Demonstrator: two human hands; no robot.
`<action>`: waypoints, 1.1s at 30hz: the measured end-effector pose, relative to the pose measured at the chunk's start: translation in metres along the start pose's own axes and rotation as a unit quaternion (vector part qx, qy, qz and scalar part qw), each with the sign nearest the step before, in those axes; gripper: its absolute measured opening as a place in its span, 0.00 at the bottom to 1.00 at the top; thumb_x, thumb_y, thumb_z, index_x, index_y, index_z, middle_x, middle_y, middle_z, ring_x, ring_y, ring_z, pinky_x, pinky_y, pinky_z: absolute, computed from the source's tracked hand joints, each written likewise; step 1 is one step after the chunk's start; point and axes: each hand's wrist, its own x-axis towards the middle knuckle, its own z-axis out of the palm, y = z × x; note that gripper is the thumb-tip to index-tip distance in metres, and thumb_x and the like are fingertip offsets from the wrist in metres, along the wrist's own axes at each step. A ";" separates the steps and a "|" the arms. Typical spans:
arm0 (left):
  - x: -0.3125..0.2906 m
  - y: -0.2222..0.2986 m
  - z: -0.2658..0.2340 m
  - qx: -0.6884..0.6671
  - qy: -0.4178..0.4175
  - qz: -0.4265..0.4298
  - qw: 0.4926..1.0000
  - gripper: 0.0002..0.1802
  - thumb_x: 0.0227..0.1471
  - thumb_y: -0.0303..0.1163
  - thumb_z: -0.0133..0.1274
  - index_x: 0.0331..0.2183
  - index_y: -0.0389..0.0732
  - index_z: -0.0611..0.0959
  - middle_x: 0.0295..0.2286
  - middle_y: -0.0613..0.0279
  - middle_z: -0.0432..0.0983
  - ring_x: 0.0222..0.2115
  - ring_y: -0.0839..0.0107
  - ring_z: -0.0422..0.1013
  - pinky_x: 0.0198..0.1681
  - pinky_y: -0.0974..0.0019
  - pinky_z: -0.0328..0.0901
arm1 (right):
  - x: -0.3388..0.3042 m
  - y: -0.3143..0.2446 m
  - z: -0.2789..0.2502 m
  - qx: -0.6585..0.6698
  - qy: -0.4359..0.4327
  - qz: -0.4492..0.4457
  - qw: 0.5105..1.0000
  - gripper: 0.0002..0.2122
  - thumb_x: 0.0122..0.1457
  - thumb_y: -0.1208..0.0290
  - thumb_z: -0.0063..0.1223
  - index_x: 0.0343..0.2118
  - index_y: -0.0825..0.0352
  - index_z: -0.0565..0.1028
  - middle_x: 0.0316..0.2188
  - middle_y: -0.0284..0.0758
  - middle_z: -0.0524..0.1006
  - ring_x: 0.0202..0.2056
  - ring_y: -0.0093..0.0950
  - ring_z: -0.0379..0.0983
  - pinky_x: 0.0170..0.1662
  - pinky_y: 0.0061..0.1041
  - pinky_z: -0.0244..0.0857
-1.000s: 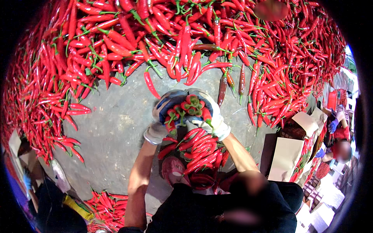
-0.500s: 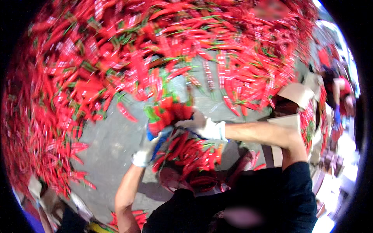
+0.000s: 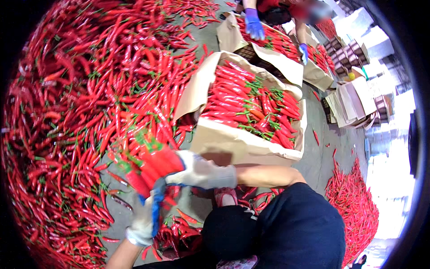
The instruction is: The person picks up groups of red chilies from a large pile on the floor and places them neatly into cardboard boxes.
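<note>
Between my two gloved hands is a bunch of red chili peppers, blurred a little, with green stems pointing up and to the left. My left hand, in a white and blue glove, is closed round the lower end of the bunch. My right hand, gloved the same way, grips it from the right side. Just beyond the right hand stands a paper-lined box, with rows of chili peppers laid inside. Loose chili peppers lie below my hands, by my legs.
A large heap of chili peppers covers the floor on the left. Another heap lies at the right. Beyond the box, a co-worker's purple-gloved hands are over more lined boxes. Stacked crates stand at the far right.
My view has swung to the right, bringing the filled box near the middle. The bunch of chili peppers stays in both hands and now appears lower and further left.
</note>
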 end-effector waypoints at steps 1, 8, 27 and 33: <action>0.026 -0.011 0.029 -0.079 -0.050 0.002 0.996 0.23 0.61 0.43 0.44 0.52 0.40 0.73 0.38 0.65 0.75 0.33 0.79 0.68 0.34 0.74 0.63 | -0.006 0.020 -0.031 0.063 -0.026 -0.046 0.997 0.38 0.43 0.50 0.65 0.53 0.69 0.66 0.45 0.46 0.75 0.46 0.35 0.72 0.50 0.34 0.65; 0.154 0.007 0.245 -0.005 -0.279 0.124 0.952 0.25 0.55 0.46 0.51 0.51 0.44 0.72 0.41 0.59 0.72 0.36 0.67 0.71 0.38 0.61 0.67 | -0.081 0.028 -0.255 -0.294 0.160 0.058 0.941 0.30 0.45 0.58 0.63 0.51 0.68 0.70 0.42 0.45 0.74 0.43 0.36 0.72 0.46 0.32 0.65; 0.213 0.057 0.372 -0.371 -0.288 -0.136 0.872 0.16 0.63 0.35 0.38 0.44 0.35 0.72 0.43 0.47 0.73 0.44 0.57 0.73 0.49 0.58 0.70 | -0.034 0.139 -0.375 -0.476 0.347 -0.099 0.802 0.24 0.54 0.57 0.52 0.52 0.63 0.68 0.51 0.45 0.69 0.53 0.45 0.64 0.57 0.41 0.58; 0.174 0.082 0.320 -0.280 -0.313 -0.051 0.906 0.22 0.61 0.36 0.42 0.52 0.32 0.67 0.46 0.46 0.72 0.45 0.58 0.73 0.48 0.60 0.71 | -0.011 0.166 -0.346 -0.470 0.312 -0.098 0.820 0.29 0.58 0.48 0.44 0.58 0.63 0.63 0.55 0.47 0.65 0.56 0.46 0.62 0.59 0.41 0.54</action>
